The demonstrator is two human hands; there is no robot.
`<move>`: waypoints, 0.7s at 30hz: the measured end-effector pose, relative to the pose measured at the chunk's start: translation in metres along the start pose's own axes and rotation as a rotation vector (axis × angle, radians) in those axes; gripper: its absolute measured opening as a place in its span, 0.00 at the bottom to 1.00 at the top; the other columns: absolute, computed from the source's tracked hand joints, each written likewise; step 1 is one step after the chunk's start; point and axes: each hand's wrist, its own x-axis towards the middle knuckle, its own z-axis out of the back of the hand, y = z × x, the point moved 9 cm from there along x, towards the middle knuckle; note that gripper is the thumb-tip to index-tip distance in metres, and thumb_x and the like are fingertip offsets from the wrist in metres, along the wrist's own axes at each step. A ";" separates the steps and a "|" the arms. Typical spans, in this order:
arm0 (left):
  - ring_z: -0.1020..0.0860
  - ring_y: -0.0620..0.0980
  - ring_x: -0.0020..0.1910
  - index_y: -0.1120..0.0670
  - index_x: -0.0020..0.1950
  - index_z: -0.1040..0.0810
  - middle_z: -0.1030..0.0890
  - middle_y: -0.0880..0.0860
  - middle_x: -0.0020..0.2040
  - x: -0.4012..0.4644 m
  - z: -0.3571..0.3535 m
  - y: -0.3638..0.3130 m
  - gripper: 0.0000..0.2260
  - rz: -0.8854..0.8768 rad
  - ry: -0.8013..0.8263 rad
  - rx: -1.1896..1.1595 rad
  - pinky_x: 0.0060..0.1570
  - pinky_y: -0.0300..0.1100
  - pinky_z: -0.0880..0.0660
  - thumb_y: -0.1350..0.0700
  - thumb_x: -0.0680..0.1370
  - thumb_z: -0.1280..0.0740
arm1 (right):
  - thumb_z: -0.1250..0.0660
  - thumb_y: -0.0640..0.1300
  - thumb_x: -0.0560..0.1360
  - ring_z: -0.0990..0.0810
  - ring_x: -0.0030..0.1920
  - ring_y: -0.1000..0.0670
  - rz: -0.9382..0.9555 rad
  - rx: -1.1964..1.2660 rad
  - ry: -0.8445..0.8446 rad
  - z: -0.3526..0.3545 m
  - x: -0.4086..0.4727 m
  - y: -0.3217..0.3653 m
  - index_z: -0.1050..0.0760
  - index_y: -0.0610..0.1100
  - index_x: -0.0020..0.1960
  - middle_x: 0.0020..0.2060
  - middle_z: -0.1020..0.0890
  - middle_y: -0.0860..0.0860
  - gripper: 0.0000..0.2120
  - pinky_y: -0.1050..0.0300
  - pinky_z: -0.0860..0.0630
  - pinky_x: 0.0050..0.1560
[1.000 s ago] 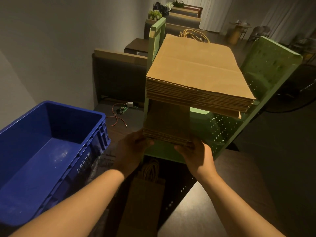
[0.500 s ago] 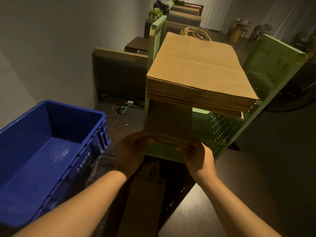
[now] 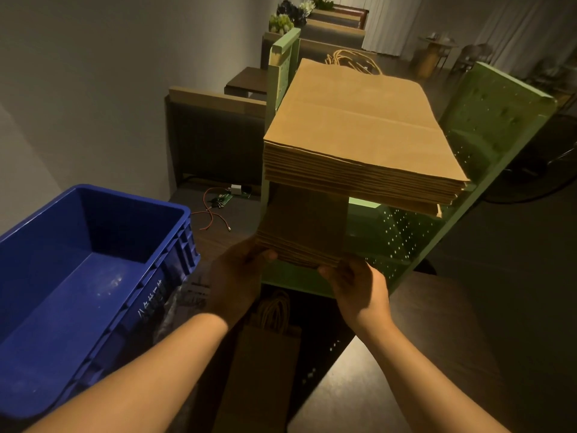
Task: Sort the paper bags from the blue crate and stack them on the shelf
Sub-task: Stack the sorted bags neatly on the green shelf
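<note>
A green perforated shelf unit (image 3: 487, 126) stands ahead. Its top level carries a thick stack of large brown paper bags (image 3: 359, 132), rope handles at the far end. On the level below lies a narrower stack of small paper bags (image 3: 304, 226). My left hand (image 3: 237, 276) grips that stack's near left corner, thumb on top. My right hand (image 3: 356, 285) grips its near right corner. The blue crate (image 3: 93, 276) sits at the lower left and looks empty. Another small paper bag (image 3: 265, 348) with handles lies on a lower level, under my forearms.
Red wires and a small circuit board (image 3: 218, 204) lie on the dark table behind the crate. A crumpled plastic wrap (image 3: 184, 295) sits beside the crate. Upholstered benches (image 3: 215, 142) and plants stand along the grey wall. A dark tabletop (image 3: 421, 354) spreads at the lower right.
Both hands have kept their hold on the small stack's near corners. The stack has stayed about where it was on the middle level.
</note>
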 end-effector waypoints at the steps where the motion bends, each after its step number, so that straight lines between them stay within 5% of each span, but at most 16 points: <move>1: 0.20 0.27 0.45 0.35 0.51 0.20 0.16 0.38 0.48 -0.001 0.001 0.002 0.12 0.005 -0.006 -0.008 0.41 0.21 0.28 0.55 0.81 0.30 | 0.27 0.39 0.77 0.22 0.43 0.75 -0.003 0.004 -0.001 0.000 -0.002 0.000 0.21 0.50 0.54 0.44 0.20 0.66 0.09 0.79 0.28 0.43; 6: 0.18 0.37 0.52 0.41 0.57 0.18 0.15 0.42 0.53 -0.004 0.001 0.015 0.08 -0.027 0.011 0.012 0.53 0.38 0.21 0.49 0.78 0.28 | 0.25 0.43 0.75 0.19 0.48 0.69 0.028 -0.014 0.028 -0.001 -0.008 -0.003 0.24 0.56 0.56 0.44 0.17 0.65 0.14 0.66 0.20 0.48; 9: 0.22 0.41 0.63 0.40 0.74 0.27 0.20 0.45 0.65 -0.010 0.000 -0.001 0.26 -0.185 0.018 0.049 0.59 0.40 0.25 0.34 0.77 0.37 | 0.25 0.51 0.72 0.17 0.53 0.62 0.045 0.068 0.080 -0.005 -0.010 0.002 0.28 0.52 0.68 0.51 0.16 0.65 0.27 0.65 0.20 0.49; 11: 0.24 0.42 0.67 0.42 0.78 0.31 0.22 0.46 0.69 -0.012 0.000 -0.007 0.33 -0.241 -0.006 0.054 0.61 0.38 0.27 0.27 0.78 0.45 | 0.28 0.51 0.74 0.18 0.51 0.65 0.071 0.032 0.066 -0.003 -0.009 0.009 0.28 0.53 0.66 0.49 0.18 0.73 0.22 0.70 0.22 0.47; 14: 0.21 0.37 0.60 0.32 0.74 0.30 0.18 0.43 0.63 -0.012 0.000 -0.005 0.32 -0.194 -0.037 0.011 0.54 0.34 0.26 0.22 0.74 0.48 | 0.30 0.43 0.78 0.20 0.48 0.71 0.080 0.010 0.035 0.002 -0.006 0.011 0.26 0.59 0.57 0.43 0.18 0.72 0.14 0.75 0.25 0.44; 18: 0.20 0.31 0.42 0.32 0.70 0.29 0.17 0.41 0.45 -0.015 0.002 -0.012 0.16 -0.168 -0.071 0.004 0.38 0.25 0.28 0.37 0.82 0.40 | 0.31 0.42 0.79 0.21 0.48 0.73 0.090 0.029 0.024 0.002 -0.003 0.011 0.22 0.50 0.60 0.49 0.19 0.66 0.11 0.77 0.27 0.45; 21: 0.21 0.30 0.43 0.32 0.68 0.29 0.16 0.36 0.44 -0.013 0.001 -0.010 0.15 -0.145 -0.046 -0.010 0.41 0.25 0.27 0.48 0.84 0.38 | 0.30 0.41 0.79 0.21 0.49 0.73 0.093 0.032 0.039 0.002 -0.002 0.013 0.23 0.52 0.60 0.49 0.20 0.67 0.11 0.77 0.27 0.45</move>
